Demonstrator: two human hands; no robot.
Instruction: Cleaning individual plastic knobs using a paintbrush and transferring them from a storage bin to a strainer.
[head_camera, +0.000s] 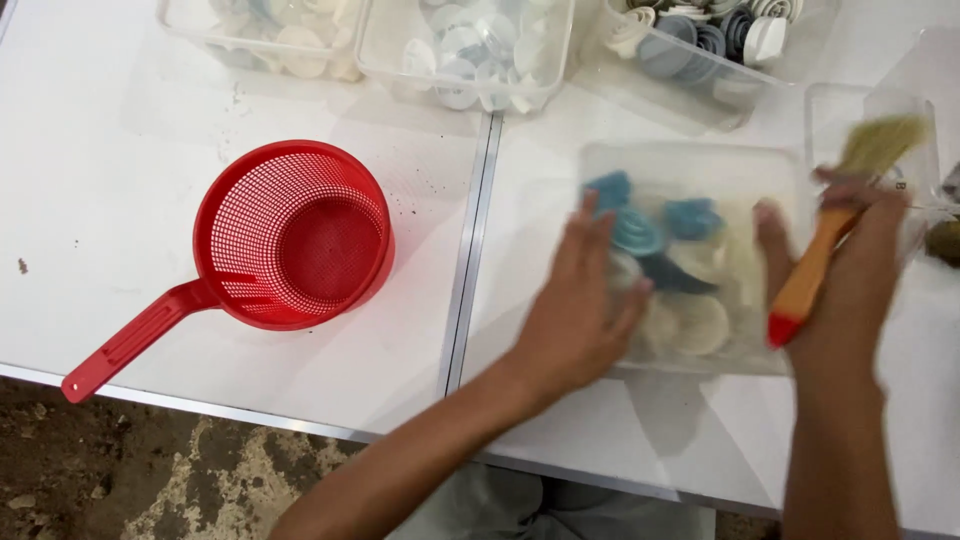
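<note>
Head view: looking down on a white worktop (250, 100).
Left hand (580, 315): fingers spread, flat against the near-left side of a clear plastic tray (690, 160).
Tray contents: blue and cream shell-like pieces (640, 232), blurred.
Right hand (860, 265): closed round a paintbrush (815, 265) with an orange handle and a red tip, bristles pointing away, at the tray's right edge.
Left of tray: red plastic colander (290, 235) with a long handle, well apart.
Far edge: three clear bins (465, 45) of white and grey pieces.

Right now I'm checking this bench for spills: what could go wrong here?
1. The left hand rests on the clear tray, which sits near the table edge; a push might tip its blue and white pieces off.
2. The brush in the right hand could flick pieces out.
</note>
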